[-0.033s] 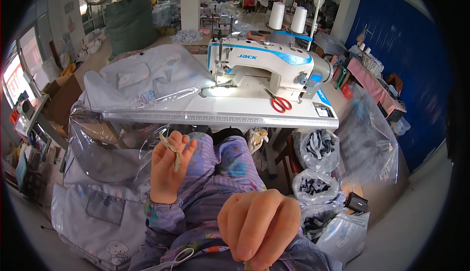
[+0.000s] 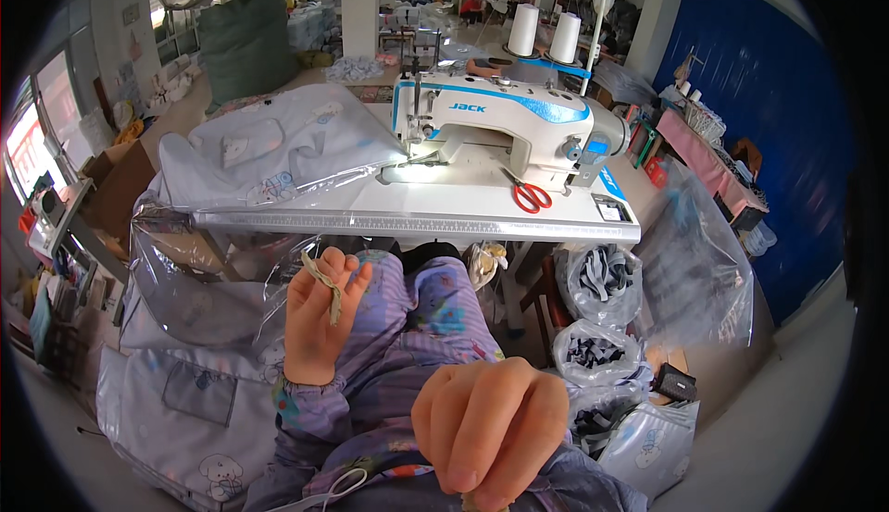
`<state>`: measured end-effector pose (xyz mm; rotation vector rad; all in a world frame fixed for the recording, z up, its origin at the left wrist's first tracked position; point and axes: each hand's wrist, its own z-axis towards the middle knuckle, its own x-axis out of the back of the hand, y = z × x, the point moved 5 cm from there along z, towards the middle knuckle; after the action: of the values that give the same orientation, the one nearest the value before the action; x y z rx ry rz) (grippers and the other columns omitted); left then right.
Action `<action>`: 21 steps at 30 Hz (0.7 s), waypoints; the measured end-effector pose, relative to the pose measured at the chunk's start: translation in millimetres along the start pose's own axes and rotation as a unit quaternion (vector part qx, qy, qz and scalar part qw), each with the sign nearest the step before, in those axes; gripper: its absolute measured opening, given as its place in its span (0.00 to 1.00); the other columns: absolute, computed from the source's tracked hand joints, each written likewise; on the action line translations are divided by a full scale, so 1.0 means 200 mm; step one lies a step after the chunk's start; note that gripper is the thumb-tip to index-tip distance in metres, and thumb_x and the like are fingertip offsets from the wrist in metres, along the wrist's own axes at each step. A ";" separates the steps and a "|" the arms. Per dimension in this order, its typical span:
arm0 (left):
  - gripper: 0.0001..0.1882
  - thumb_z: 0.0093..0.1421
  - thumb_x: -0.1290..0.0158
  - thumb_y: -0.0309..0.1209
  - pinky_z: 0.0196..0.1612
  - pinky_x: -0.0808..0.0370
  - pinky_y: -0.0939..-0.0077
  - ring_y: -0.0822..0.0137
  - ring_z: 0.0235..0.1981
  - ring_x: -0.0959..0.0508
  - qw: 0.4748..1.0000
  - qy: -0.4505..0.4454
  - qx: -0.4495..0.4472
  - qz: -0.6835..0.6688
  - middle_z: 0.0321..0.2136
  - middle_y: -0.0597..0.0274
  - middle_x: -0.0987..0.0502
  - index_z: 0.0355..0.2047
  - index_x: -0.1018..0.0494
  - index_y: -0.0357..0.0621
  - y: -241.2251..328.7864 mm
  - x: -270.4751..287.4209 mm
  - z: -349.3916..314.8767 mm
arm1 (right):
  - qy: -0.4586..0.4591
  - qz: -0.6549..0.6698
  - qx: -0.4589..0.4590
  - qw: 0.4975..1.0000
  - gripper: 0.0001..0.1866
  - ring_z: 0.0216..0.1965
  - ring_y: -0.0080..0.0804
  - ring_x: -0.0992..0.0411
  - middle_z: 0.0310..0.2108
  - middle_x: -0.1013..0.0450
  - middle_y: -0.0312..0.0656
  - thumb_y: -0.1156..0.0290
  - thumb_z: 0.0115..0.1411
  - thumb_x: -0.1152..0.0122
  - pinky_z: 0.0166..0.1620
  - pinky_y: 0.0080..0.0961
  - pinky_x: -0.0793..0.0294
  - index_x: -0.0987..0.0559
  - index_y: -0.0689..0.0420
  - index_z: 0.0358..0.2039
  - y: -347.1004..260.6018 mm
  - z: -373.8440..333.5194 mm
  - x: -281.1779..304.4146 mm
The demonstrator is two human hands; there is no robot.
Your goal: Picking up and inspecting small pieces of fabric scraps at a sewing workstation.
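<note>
My left hand is raised over my lap, its fingers closed on a thin, crinkled beige-green strip whose kind I cannot make out. Close to the camera, my right hand has its fingers curled down and pressed together. A sliver of something brownish shows under those fingertips at the lower edge; most of it is hidden. Beyond both hands stands a white and blue sewing machine. Pale grey printed fabric with clear plastic film lies left of its needle. Red-handled scissors rest on the table to the right.
The sewing table's front edge crosses ahead of my knees. More printed fabric hangs at my left. Clear bags of dark and grey strips stand at my right, near a black case. Two white thread cones stand behind the machine.
</note>
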<state>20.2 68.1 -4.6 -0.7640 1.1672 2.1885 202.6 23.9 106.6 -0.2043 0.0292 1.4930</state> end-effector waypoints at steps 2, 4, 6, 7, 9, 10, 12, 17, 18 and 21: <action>0.08 0.59 0.41 0.33 0.61 0.40 0.58 0.66 0.50 0.34 1.000 -0.006 0.000 0.009 0.39 0.67 0.35 0.35 0.29 0.46 0.00 0.00 0.00 | 0.017 0.001 0.001 1.000 0.05 0.28 0.34 0.28 0.37 0.28 0.53 0.79 0.53 0.32 0.29 0.23 0.31 0.19 0.68 0.30 0.00 -0.01 0.00; 0.09 0.60 0.42 0.34 0.61 0.41 0.59 0.66 0.50 0.35 1.000 -0.012 -0.002 0.017 0.40 0.67 0.36 0.34 0.30 0.47 0.00 -0.01 0.00 | 0.012 0.000 0.004 1.000 0.06 0.28 0.34 0.28 0.37 0.28 0.53 0.80 0.53 0.32 0.29 0.23 0.31 0.19 0.68 0.30 0.00 -0.01 0.00; 0.09 0.60 0.42 0.34 0.61 0.41 0.59 0.66 0.50 0.35 1.000 -0.009 0.001 0.021 0.40 0.67 0.36 0.35 0.30 0.47 0.00 0.00 0.00 | 0.007 0.000 0.007 1.000 0.06 0.28 0.33 0.28 0.36 0.28 0.53 0.80 0.53 0.32 0.29 0.23 0.31 0.19 0.68 0.30 0.00 0.00 0.00; 0.09 0.60 0.42 0.34 0.61 0.41 0.59 0.66 0.50 0.35 1.000 -0.009 0.002 0.021 0.40 0.67 0.36 0.35 0.30 0.47 0.00 -0.01 0.00 | 0.014 0.007 0.003 1.000 0.05 0.28 0.34 0.28 0.36 0.28 0.53 0.80 0.53 0.32 0.29 0.23 0.31 0.19 0.68 0.30 0.00 0.00 -0.01; 0.09 0.59 0.40 0.32 0.60 0.39 0.58 0.66 0.50 0.33 1.000 0.009 0.003 0.009 0.39 0.67 0.34 0.37 0.26 0.44 0.00 -0.02 0.00 | 0.021 0.013 -0.001 1.000 0.05 0.28 0.34 0.28 0.36 0.28 0.53 0.80 0.52 0.32 0.28 0.23 0.31 0.19 0.68 0.30 0.00 0.00 -0.01; 0.09 0.59 0.40 0.32 0.60 0.39 0.58 0.66 0.50 0.33 1.000 0.009 0.001 0.009 0.39 0.67 0.34 0.37 0.26 0.44 0.00 -0.01 0.00 | 0.016 0.018 0.003 1.000 0.05 0.28 0.34 0.28 0.36 0.28 0.53 0.80 0.52 0.33 0.28 0.23 0.31 0.19 0.68 0.30 0.00 0.00 -0.01; 0.09 0.59 0.41 0.31 0.60 0.38 0.58 0.66 0.49 0.33 1.000 -0.006 -0.002 0.002 0.40 0.67 0.34 0.37 0.26 0.44 0.00 0.00 0.00 | 0.010 0.023 0.006 1.000 0.05 0.28 0.35 0.27 0.35 0.28 0.53 0.80 0.52 0.33 0.28 0.23 0.31 0.19 0.68 0.29 0.00 0.03 0.01; 0.08 0.59 0.41 0.31 0.60 0.38 0.58 0.66 0.49 0.32 1.000 -0.008 0.000 -0.005 0.40 0.66 0.34 0.37 0.26 0.43 -0.01 0.00 0.01 | -0.088 0.096 -0.019 0.991 0.03 0.28 0.30 0.29 0.37 0.28 0.51 0.81 0.54 0.34 0.30 0.20 0.28 0.20 0.65 0.28 0.01 0.12 0.01; 0.08 0.59 0.41 0.31 0.60 0.39 0.58 0.66 0.50 0.32 1.000 -0.009 0.000 -0.005 0.40 0.66 0.34 0.37 0.26 0.43 -0.01 0.00 0.01 | -0.089 0.096 -0.019 0.991 0.03 0.28 0.30 0.29 0.37 0.28 0.51 0.81 0.54 0.34 0.30 0.20 0.28 0.20 0.65 0.28 0.01 0.12 0.01; 0.07 0.59 0.42 0.30 0.60 0.39 0.58 0.66 0.49 0.32 1.000 -0.012 -0.003 -0.012 0.40 0.66 0.33 0.37 0.26 0.43 -0.01 -0.01 0.01 | -0.079 0.107 -0.009 0.991 0.03 0.28 0.30 0.29 0.37 0.28 0.50 0.80 0.53 0.33 0.30 0.20 0.28 0.19 0.64 0.28 0.00 0.11 0.00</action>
<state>21.5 70.0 -3.5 -0.7482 1.1348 2.1766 199.4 27.9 128.5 -0.0993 -0.0930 1.7200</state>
